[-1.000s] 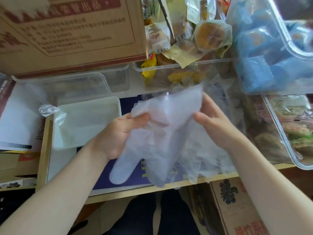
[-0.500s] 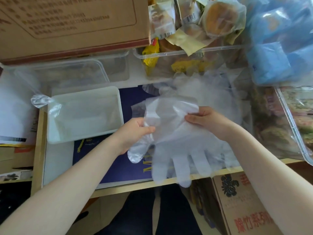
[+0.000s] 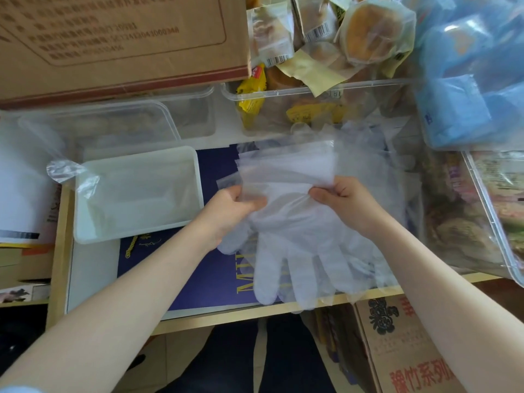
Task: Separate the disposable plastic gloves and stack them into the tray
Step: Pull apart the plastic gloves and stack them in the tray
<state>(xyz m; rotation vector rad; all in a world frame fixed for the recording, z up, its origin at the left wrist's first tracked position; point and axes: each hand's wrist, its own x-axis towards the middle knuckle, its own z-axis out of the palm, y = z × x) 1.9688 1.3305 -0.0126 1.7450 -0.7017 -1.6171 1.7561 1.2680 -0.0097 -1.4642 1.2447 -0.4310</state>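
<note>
I am pinching the bunch of gloves (image 3: 300,231) near the cuff end with both hands: my left hand (image 3: 232,211) is curling its thumb and fingers onto the film from the left, and my right hand (image 3: 340,198) is nipping it from the right, so neither hand is free. A second ago I was holding the bunch up and tilted; now I am holding it lower over the dark blue book (image 3: 209,279), with the cuffs pointing away from me and the glove fingers hanging toward the desk edge (image 3: 226,317). My hands are also sitting closer together on the cuff than before. I read that as lining up to peel one layer off, since the cuff edges are fanning slightly above my thumbs. I cannot tell how many layers I am gripping. The white tray (image 3: 85,234) is lying just to the left of my left hand, and nothing is plainly showing in it beyond what may be thin film. More loose gloves (image 3: 368,154) are lying behind my hands.
</note>
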